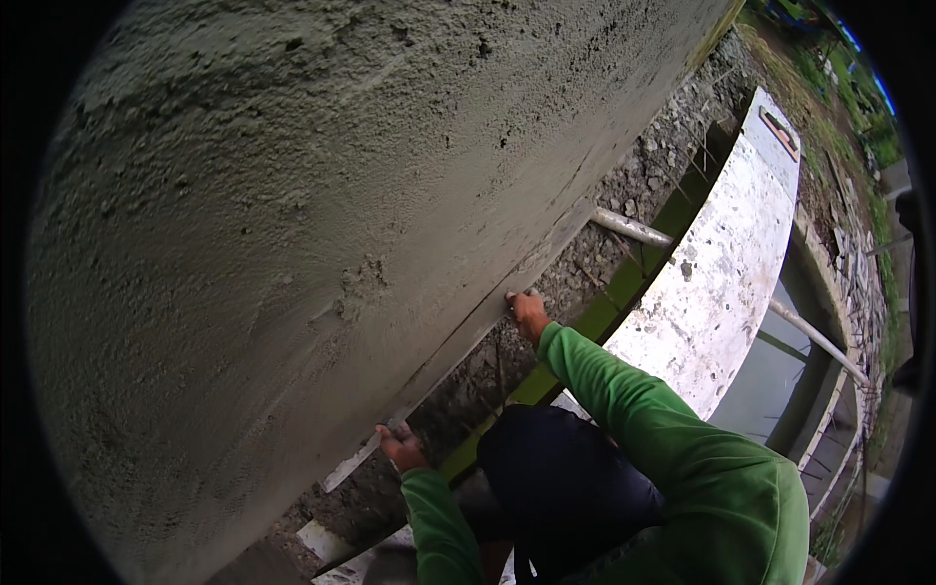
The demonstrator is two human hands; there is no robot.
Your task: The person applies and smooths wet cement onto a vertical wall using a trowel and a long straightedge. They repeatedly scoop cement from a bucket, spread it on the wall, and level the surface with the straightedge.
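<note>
A wall of wet grey plaster (pixel 292 244) fills the left and upper part of the head view, rough at the top and smoother lower down. Along its lower edge lies a long thin straightedge board (pixel 343 470), flat against the plaster. My left hand (pixel 402 448) grips the board close to its near end. Further along, my right hand (pixel 527 312) is closed over the board's outer edge, with the arm stretched out. Both sleeves are green. The fingers' undersides and part of the board are hidden.
Right of me runs a white, stained plank (pixel 712 263), with a plastering float (pixel 779 134) at its far end. Pipes (pixel 632 227) cross beneath it. Rubble and soil (pixel 634 185) line the wall's foot. Thin rods stick out, and a sunken grey area (pixel 765 385) lies beyond the plank.
</note>
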